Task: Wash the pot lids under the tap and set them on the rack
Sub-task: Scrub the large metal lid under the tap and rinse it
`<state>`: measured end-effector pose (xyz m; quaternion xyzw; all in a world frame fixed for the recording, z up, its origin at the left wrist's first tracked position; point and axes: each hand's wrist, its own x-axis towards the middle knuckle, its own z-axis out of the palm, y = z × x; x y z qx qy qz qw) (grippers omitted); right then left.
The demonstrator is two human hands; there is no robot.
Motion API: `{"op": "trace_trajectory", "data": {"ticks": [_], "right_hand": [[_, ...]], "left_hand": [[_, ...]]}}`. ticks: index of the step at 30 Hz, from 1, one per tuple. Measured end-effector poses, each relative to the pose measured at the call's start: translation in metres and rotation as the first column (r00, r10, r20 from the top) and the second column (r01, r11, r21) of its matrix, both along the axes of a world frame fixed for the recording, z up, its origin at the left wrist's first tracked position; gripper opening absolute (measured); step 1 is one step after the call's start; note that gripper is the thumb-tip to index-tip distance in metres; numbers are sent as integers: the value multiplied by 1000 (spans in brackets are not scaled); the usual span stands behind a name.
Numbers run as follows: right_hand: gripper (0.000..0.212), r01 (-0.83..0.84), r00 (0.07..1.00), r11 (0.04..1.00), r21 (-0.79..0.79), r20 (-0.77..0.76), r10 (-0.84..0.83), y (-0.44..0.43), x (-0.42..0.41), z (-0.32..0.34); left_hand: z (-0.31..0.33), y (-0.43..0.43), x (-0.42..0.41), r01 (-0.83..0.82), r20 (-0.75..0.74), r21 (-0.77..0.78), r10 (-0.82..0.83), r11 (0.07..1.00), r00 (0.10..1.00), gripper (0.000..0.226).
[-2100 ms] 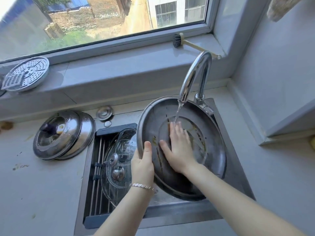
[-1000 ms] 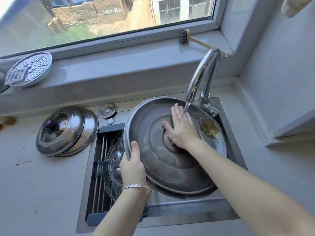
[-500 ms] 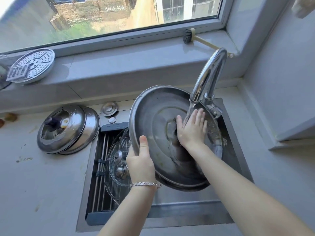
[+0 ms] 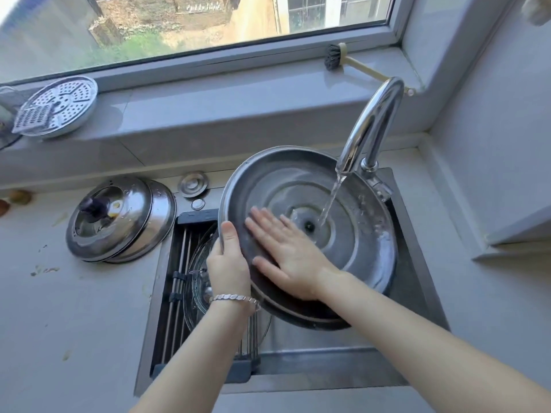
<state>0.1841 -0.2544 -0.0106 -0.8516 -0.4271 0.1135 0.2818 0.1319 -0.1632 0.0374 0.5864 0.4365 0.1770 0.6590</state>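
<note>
1 big steel lid (image 4: 354,242) tilts over the sink (image 4: 417,281) under the tap (image 4: 372,123), water running. My left hand (image 4: 228,266) grips its rim, thumb hooked over; my right hand (image 4: 286,257) presses flat inside, fingers spread.

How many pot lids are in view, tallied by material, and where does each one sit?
Steel lids: 3, the large lid under the tap, plus a knobbed lid stacked on a second lid on the counter.
Glass lid: 1, on the rack in the sink.
Total: 4
</note>
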Motion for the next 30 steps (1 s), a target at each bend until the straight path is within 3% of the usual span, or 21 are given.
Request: {"op": "trace_trajectory", "data": {"ticks": [2, 4, 6, 10, 15, 19, 21, 24, 26, 30], "right_hand": [[67, 225, 973, 967, -118, -32, -230, -1, 27, 0], [65, 338, 937, 930, -146, -41, -347, 4, 42, 4], [68, 267, 962, 960, -90, -38, -271, 12, 33, 10], [63, -43, 995, 996, 81, -89, 50, 21, -10, 20], [63, -220, 975, 973, 64, 7, 220, -17, -37, -1], [67, -205, 976, 978, 20, 79, 203, -42, -33, -19], [85, -20, 1000, 997, -81, 14, 21, -58, -20, -28], [110, 218, 964, 947, -237, -100, -247, -81, -9, -39], [107, 168, 977, 956, -239, -89, -194, -77, -21, -34], [79, -4, 994, 990, -140, -112, -12, -63, -50, -35]], "left_hand": [[-2, -9, -6, 49, -14, -42, -50, 998, 999, 28], [-2, -16, -9, 60, -5, -64, -61, 996, 998, 28], [2, -20, -6, 48, 19, -52, -47, 997, 999, 29], [3, -8, 3, 3, 36, -45, -1, 999, 999, 38], [5, 11, 4, -56, 76, 59, 52, 997, 996, 43], [6, 7, 1, -108, 67, 148, 99, 983, 993, 35], [8, 6, -1, -137, 75, 165, 126, 977, 989, 26], [12, 10, -2, -165, 80, 241, 150, 957, 986, 25], [14, 9, -2, -169, 68, 263, 156, 950, 985, 28], [14, 5, -3, -154, 61, 305, 141, 940, 988, 26]]}}
